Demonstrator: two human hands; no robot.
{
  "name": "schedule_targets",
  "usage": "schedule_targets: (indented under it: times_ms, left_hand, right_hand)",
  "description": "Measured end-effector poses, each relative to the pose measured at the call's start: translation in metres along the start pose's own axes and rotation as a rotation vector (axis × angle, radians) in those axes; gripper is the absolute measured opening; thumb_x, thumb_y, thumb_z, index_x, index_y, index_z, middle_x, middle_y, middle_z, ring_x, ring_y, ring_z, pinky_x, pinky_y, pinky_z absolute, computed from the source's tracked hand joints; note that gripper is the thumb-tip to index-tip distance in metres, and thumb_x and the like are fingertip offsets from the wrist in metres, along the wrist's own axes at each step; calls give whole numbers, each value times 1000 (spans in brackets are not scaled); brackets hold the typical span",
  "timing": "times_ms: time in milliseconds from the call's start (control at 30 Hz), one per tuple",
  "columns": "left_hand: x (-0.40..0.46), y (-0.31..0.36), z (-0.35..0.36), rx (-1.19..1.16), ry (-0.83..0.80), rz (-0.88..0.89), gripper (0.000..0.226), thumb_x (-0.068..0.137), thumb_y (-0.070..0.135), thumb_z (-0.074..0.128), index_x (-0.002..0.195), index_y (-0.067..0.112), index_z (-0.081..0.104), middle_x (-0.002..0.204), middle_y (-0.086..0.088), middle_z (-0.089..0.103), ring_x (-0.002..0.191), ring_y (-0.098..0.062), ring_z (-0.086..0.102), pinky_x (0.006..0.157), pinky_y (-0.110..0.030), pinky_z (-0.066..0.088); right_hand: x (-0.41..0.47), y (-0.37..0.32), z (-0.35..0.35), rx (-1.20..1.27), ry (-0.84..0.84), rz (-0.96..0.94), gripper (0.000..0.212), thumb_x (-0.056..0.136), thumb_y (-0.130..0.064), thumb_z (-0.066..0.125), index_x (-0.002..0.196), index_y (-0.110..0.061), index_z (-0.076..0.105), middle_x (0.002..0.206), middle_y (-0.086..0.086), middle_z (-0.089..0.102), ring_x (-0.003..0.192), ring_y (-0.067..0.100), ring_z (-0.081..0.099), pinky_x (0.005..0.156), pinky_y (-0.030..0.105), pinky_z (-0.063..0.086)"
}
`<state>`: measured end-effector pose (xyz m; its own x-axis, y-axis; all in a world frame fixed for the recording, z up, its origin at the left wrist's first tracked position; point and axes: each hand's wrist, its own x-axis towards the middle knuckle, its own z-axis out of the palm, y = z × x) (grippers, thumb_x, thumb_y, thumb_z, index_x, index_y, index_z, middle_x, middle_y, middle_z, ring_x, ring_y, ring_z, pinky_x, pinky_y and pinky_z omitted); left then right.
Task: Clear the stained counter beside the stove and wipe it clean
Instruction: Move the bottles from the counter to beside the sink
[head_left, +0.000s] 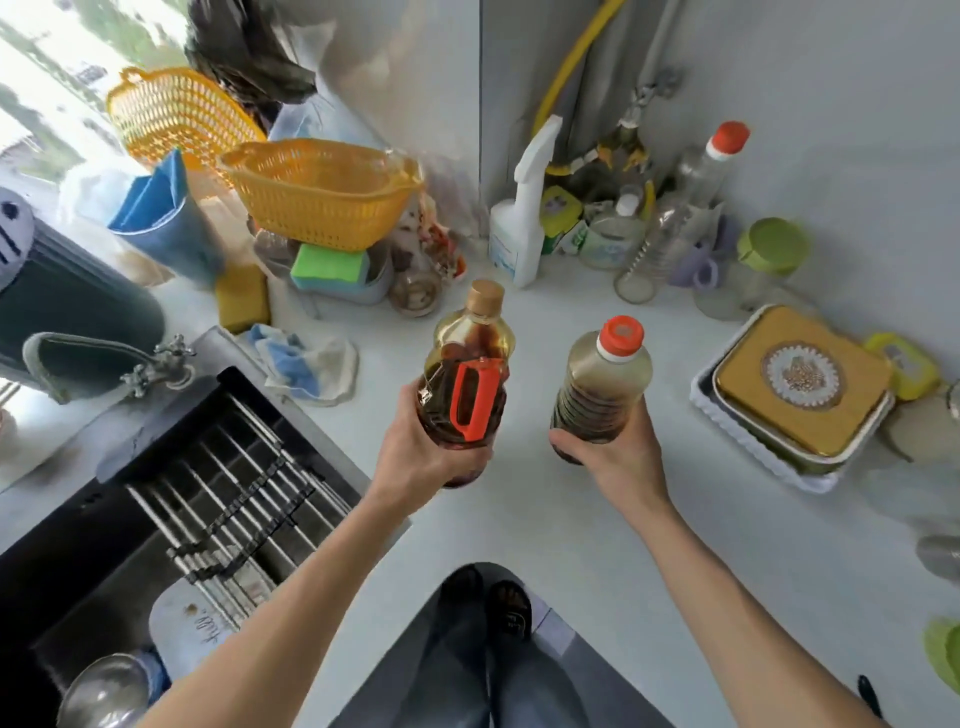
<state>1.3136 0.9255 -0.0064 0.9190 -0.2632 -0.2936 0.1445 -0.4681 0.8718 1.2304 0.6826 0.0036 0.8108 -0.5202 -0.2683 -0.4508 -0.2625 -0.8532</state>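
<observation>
The left hand (415, 452) has its grip clenched around the oil bottle with the red handle (465, 384). The right hand (621, 457) has its grip clenched around the orange-capped bottle (602, 384). Both bottles are upright above the table (519, 519). Beyond, a cloth (306, 364) lies beside the sink (171, 493).

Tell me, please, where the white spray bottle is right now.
In the head view the white spray bottle stands upright at the back corner of the counter, right of the orange basket and beyond both held bottles.
</observation>
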Motion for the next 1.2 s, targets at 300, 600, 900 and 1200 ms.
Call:
schedule_targets:
  times_ms: [300,600,900,1200]
  left_hand:
    - [118,6,30,-90,24,154,99,56,23,102,136,41,47,116,16,71,107,1,69,74,-12,57]
    - [163,7,57,-140,53,179,109,51,38,104,141,42,43,122,26,69,111,5,69,92,-25,59]
    - [155,15,53,-129,30,128,127,51,35,105,155,39,32,136,23,64,126,3,62,108,-27,55]
    - [66,10,18,65,19,-91,55,91,24,79,142,21,58,137,-1,68,115,-12,68,98,-33,56]
  right_hand:
    - [98,-4,33,74,161,-4,72,52,-51,92,110,-53,50,106,-32,68,97,-17,62,82,14,45]
    - [140,4,37,80,178,-60,75,54,-50,93,116,-42,52,107,-24,70,98,-13,64,82,13,47]
    - [139,-6,30,100,97,-22,95,58,-42,94,136,-35,41,120,-23,63,107,-13,60,88,10,44]
    - [43,18,17,-4,-7,162,55,88,-29,78,138,-21,57,133,-5,63,123,14,61,96,25,46]
